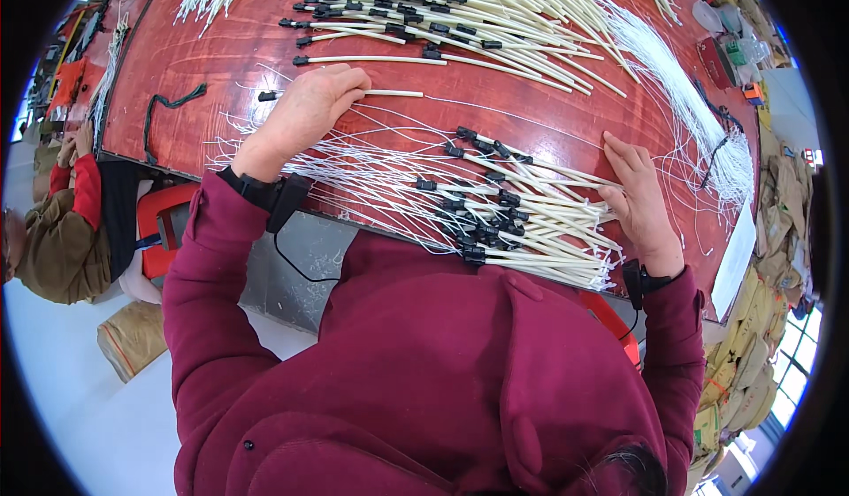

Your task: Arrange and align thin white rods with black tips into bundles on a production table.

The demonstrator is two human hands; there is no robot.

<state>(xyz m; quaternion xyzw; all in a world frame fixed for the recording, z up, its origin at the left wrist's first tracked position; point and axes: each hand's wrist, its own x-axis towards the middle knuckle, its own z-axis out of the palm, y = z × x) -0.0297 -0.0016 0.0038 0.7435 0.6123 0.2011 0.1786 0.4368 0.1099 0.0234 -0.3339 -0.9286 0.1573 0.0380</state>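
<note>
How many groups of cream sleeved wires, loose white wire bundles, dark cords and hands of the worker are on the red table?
Cream sleeved wire groups: 2, near pile, far pile
White wire bundle: 1
Dark green cord: 1
Hands: 2, left hand, right hand
Total: 6

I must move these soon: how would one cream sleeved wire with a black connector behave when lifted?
Each sleeved wire looks thin, so probably light. The cream sleeves lie straight, suggesting some stiffness, while the bare white strands curve, so likely floppy. Crossing neighbours near the left hand might snag.
</note>
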